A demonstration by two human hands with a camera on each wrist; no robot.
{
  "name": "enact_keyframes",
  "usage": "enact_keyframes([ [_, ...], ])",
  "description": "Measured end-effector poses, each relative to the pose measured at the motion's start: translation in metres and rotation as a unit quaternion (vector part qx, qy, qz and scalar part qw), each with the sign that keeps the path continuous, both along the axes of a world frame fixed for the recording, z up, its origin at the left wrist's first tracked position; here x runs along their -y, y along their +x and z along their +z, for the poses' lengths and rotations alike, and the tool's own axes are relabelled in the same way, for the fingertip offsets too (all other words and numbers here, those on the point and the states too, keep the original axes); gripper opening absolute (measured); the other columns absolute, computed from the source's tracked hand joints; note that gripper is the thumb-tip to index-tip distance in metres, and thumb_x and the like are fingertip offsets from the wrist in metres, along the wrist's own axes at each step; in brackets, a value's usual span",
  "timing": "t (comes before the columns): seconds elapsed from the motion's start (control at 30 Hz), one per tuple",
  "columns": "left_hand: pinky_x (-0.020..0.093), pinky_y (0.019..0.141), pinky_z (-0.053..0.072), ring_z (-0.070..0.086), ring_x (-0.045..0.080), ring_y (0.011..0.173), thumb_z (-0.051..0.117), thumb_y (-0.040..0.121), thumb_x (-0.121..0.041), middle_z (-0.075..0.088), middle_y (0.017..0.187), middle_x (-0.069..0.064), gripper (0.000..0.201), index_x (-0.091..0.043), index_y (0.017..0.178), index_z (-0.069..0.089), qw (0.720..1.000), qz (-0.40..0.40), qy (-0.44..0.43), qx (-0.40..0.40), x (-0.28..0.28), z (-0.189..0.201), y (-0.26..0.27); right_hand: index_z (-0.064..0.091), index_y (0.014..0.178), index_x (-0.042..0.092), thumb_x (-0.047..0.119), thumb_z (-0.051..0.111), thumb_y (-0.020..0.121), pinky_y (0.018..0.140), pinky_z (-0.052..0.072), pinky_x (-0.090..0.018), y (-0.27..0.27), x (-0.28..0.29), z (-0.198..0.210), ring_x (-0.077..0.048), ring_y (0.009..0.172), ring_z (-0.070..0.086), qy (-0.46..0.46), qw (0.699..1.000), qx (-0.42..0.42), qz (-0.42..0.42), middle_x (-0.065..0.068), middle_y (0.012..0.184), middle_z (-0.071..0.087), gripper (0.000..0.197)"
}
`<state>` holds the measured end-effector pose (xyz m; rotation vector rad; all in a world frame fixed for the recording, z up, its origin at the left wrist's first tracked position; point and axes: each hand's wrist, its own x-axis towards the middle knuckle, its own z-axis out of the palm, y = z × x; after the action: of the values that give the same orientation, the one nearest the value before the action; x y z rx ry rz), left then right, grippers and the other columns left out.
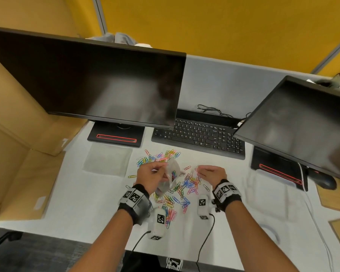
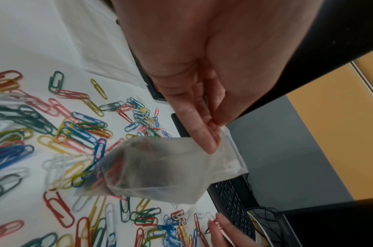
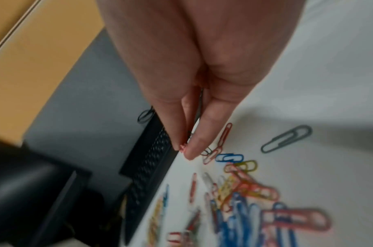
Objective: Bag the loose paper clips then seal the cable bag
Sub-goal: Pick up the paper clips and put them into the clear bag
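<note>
Holding clear bag [image 2: 164, 168], few clips inside; left hand [image 1: 151, 178] pinching rim.

head: high, looking down | wrists: close, along fingers | shared: paper clips [image 1: 182, 185]

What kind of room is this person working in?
Most likely an office desk or cubicle: two dark monitors, a black keyboard and yellow partition walls surround the white desk.
</note>
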<state>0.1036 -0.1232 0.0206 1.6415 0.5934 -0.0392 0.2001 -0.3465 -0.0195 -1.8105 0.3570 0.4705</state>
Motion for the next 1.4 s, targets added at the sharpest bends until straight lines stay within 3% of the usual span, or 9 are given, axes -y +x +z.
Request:
enact_keyframes([
  [0.2,0.022,0.074,0.058,0.070,0.017,0.086,0.066,0.090,-0.003,0.074,0.091,0.001,0.017,-0.012,0.099,0.077,0.999,-0.038,0.037,-0.001,0.025,0.005,0.006,0.063,0.111,-0.006,-0.003,0.059,0.089,0.084,0.056,-0.022,-0.023,-0.005,0.051,-0.017,0.098,0.070,0.309,0.949,-0.064,-0.018,-0.016,0.107,0.070,0.023],
  [0.37,0.014,0.059,0.055,0.071,0.009,0.068,0.067,0.090,-0.006,0.074,0.086,0.004,0.012,-0.005,0.098,0.076,0.999,-0.042,0.016,0.003,0.045,0.010,0.013,0.077,0.089,0.013,0.009,0.077,0.077,0.080,0.059,-0.031,-0.032,-0.029,0.058,-0.021,0.084,0.070,0.060,0.988,0.058,0.127,-0.008,0.089,0.074,0.013],
  [0.57,0.016,0.059,0.056,0.072,0.020,0.071,0.063,0.092,-0.003,0.075,0.089,0.012,0.015,-0.004,0.103,0.074,0.999,-0.045,0.021,-0.018,0.051,0.011,0.013,0.077,0.087,0.012,0.005,0.065,0.082,0.061,0.051,-0.022,-0.041,-0.050,0.055,-0.022,0.067,0.067,-0.212,0.932,0.197,0.219,-0.009,0.072,0.071,0.015],
  [0.77,0.015,0.058,0.056,0.070,0.006,0.062,0.062,0.093,-0.004,0.074,0.087,0.007,0.014,-0.005,0.101,0.074,0.999,-0.027,0.017,-0.011,0.041,0.018,0.010,0.078,0.091,0.019,0.009,0.062,0.088,0.071,0.058,-0.030,-0.039,-0.046,0.064,-0.016,0.075,0.068,-0.152,0.921,0.196,0.299,-0.002,0.085,0.075,0.019],
  [0.97,0.037,0.069,0.063,0.073,0.027,0.068,0.066,0.090,-0.005,0.075,0.084,0.008,0.014,-0.011,0.097,0.077,0.999,0.014,0.031,-0.001,0.021,0.030,0.011,0.075,0.100,0.018,0.016,0.064,0.088,0.078,0.059,-0.031,-0.019,-0.011,0.047,-0.009,0.079,0.070,-0.131,0.955,0.233,0.126,0.002,0.094,0.074,0.016],
  [1.1,0.035,0.065,0.063,0.073,0.023,0.067,0.064,0.091,-0.003,0.075,0.085,0.014,0.016,-0.006,0.100,0.077,0.998,0.056,0.025,0.025,-0.001,0.038,0.009,0.044,0.140,0.008,0.024,0.049,0.098,0.114,0.030,-0.033,-0.009,0.004,-0.003,-0.027,0.134,0.041,-0.320,0.902,0.117,0.264,-0.012,0.147,0.043,0.046],
  [1.2,0.037,0.066,0.063,0.073,0.026,0.073,0.064,0.090,-0.004,0.076,0.084,0.012,0.016,-0.007,0.099,0.077,0.997,0.065,0.011,0.036,-0.009,0.038,0.004,0.028,0.148,0.008,0.020,0.035,0.102,0.119,0.015,-0.032,-0.013,-0.012,-0.020,-0.028,0.145,0.020,-0.336,0.860,0.156,0.352,-0.013,0.156,0.023,0.048],
  [1.3,0.040,0.068,0.063,0.073,0.026,0.073,0.065,0.090,-0.004,0.075,0.082,0.012,0.016,-0.008,0.098,0.078,0.997,0.075,0.005,0.033,-0.011,0.035,0.000,0.030,0.148,0.014,0.024,0.037,0.101,0.118,0.023,-0.038,-0.018,-0.034,-0.022,-0.030,0.142,0.024,-0.324,0.827,0.208,0.409,-0.012,0.154,0.026,0.048],
  [1.4,0.039,0.067,0.063,0.072,0.028,0.073,0.065,0.090,-0.004,0.074,0.083,0.013,0.016,-0.008,0.099,0.077,0.996,0.079,0.002,0.031,-0.009,0.032,-0.002,0.042,0.137,0.022,0.025,0.046,0.096,0.096,0.049,-0.043,-0.019,-0.048,-0.021,-0.029,0.124,0.040,-0.361,0.762,0.276,0.462,-0.009,0.139,0.039,0.041],
])
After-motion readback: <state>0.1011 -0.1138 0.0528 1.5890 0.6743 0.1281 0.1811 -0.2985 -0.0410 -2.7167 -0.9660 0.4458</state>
